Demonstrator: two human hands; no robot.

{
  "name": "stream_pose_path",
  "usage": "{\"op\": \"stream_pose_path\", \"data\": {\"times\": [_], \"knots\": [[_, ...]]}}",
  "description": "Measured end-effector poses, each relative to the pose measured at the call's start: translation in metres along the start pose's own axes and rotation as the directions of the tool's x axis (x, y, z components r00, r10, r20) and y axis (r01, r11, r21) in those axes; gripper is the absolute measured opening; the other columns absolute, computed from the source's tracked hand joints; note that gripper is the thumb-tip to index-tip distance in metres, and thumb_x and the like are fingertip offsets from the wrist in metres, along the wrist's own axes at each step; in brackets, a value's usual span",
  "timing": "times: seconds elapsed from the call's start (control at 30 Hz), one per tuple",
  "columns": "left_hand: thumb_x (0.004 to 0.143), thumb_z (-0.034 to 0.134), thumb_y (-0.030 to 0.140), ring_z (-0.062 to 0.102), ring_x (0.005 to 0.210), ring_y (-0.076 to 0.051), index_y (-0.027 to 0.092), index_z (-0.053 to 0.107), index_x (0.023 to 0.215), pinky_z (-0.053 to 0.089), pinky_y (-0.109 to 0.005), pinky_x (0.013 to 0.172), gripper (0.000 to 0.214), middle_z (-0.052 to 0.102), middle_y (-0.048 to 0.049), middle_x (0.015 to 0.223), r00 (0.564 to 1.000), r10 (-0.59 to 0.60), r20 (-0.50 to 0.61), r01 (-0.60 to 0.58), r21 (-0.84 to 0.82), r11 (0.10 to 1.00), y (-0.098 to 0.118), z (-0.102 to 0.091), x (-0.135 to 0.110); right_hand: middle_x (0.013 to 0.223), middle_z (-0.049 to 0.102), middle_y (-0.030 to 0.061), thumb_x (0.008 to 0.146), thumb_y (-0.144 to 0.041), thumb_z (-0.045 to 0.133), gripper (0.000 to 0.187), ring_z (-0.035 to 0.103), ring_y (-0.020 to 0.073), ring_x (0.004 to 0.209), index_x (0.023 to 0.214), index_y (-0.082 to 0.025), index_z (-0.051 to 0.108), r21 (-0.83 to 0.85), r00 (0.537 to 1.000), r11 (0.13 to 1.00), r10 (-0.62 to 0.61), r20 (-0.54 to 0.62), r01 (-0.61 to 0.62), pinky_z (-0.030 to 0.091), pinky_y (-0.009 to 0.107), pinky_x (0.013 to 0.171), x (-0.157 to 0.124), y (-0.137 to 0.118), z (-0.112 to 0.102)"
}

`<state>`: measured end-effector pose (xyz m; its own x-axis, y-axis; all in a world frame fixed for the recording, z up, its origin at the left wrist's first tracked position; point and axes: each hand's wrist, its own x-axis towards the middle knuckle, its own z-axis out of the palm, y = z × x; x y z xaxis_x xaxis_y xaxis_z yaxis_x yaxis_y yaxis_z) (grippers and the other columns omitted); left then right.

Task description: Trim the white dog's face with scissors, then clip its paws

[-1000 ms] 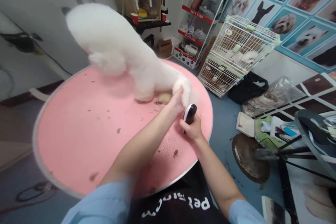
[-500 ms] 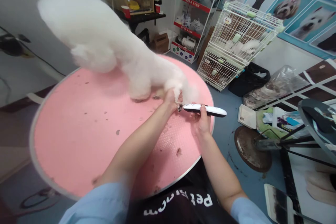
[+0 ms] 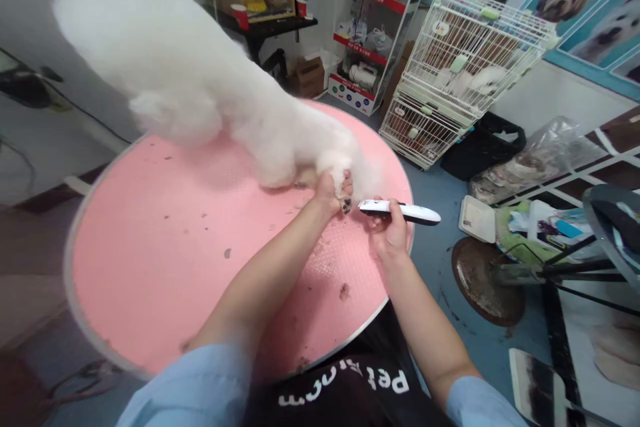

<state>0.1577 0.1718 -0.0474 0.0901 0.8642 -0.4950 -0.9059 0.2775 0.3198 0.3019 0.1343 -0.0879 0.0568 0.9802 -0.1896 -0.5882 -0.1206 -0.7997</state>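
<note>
A fluffy white dog [image 3: 200, 60] stretches across the round pink grooming table [image 3: 165, 267], its head end toward the right rim. My left hand [image 3: 329, 192] is wrapped round one of its paws [image 3: 346, 204], with the dark pads turned toward me. In my right hand [image 3: 393, 233] is a slim white-and-black hair clipper [image 3: 400, 211], lying level. Its blade end points left at the paw, with a small gap between them. The dog's face is hidden.
Small dark clumps of hair [image 3: 345, 291] lie on the tabletop. Beyond it stand stacked wire cages [image 3: 470, 73] with a white animal inside, a shelf rack [image 3: 367, 47] and a black bin [image 3: 483, 147]. A round-based stand [image 3: 487, 280] is on the floor at right.
The clipper has drawn back slightly to the right, away from the paw. My left hand keeps its hold on the paw. The whole view has shifted a little.
</note>
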Motion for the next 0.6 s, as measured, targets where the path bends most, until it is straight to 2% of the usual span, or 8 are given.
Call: {"op": "stream_pose_path", "data": {"times": [0.07,0.13,0.27,0.43,0.5,0.6], "knots": [[0.085,0.037,0.021,0.019,0.029,-0.005,0.019,0.036,0.058,0.011,-0.015,0.028,0.027,0.023,0.0058,0.043,1.0,-0.006,0.018,0.007,-0.056,0.998,0.001,0.0,0.0,0.086,0.078,0.0002,0.061,-0.028,0.08,0.039,0.06,0.0077,0.053,0.092,-0.022,0.058,0.06,1.0,0.998,0.025,0.018,-0.026,0.041,0.015,0.042,-0.005,-0.001,0.003],[0.083,0.039,0.019,0.02,0.028,-0.005,0.019,0.035,0.059,0.011,-0.014,0.028,0.024,0.023,0.0062,0.044,0.999,-0.008,0.031,0.011,-0.095,0.995,0.001,0.001,0.0,0.093,0.079,0.001,0.059,-0.022,0.077,0.041,0.065,0.0104,0.065,0.096,-0.023,0.058,0.071,0.997,0.997,0.015,0.074,-0.02,0.045,0.016,0.047,-0.01,-0.003,0.006],[0.081,0.039,0.018,0.021,0.028,-0.005,0.019,0.036,0.06,0.011,-0.014,0.028,0.021,0.025,0.0062,0.045,0.998,-0.031,0.054,0.037,-0.12,0.992,0.0,0.0,0.0,0.088,0.079,-0.0006,0.058,-0.018,0.071,0.038,0.065,0.0123,0.067,0.092,-0.025,0.056,0.075,0.999,0.997,-0.03,0.045,0.027,0.043,0.016,0.048,-0.014,-0.003,0.009],[0.087,0.035,0.021,0.021,0.027,-0.005,0.019,0.034,0.059,0.011,-0.014,0.028,0.029,0.024,0.0062,0.044,0.997,-0.022,0.08,0.03,-0.1,0.995,0.002,0.001,-0.002,0.086,0.078,0.0004,0.061,-0.016,0.066,0.028,0.059,0.0099,0.056,0.087,-0.023,0.058,0.126,0.986,0.982,0.129,0.106,-0.142,0.042,0.017,0.045,-0.007,-0.003,0.006],[0.089,0.034,0.019,0.021,0.029,-0.005,0.019,0.035,0.058,0.011,-0.015,0.03,0.031,0.025,0.006,0.044,0.997,0.016,0.073,-0.013,-0.04,0.999,0.002,0.003,0.0,0.09,0.079,0.0012,0.063,-0.015,0.066,0.026,0.062,0.0116,0.061,0.087,-0.023,0.06,0.156,0.973,0.968,0.175,0.15,-0.198,0.044,0.018,0.047,-0.004,-0.004,0.004],[0.091,0.037,0.017,0.023,0.031,-0.004,0.018,0.038,0.058,0.016,-0.015,0.032,0.033,0.029,0.0056,0.044,0.996,0.086,0.008,-0.086,0.152,0.985,-0.003,0.006,0.006,0.095,0.078,0.0033,0.068,-0.021,0.069,0.019,0.068,0.0162,0.075,0.087,-0.022,0.064,0.204,0.933,0.931,0.248,0.26,-0.304,0.049,0.022,0.051,0.0,-0.006,0.001]]}}
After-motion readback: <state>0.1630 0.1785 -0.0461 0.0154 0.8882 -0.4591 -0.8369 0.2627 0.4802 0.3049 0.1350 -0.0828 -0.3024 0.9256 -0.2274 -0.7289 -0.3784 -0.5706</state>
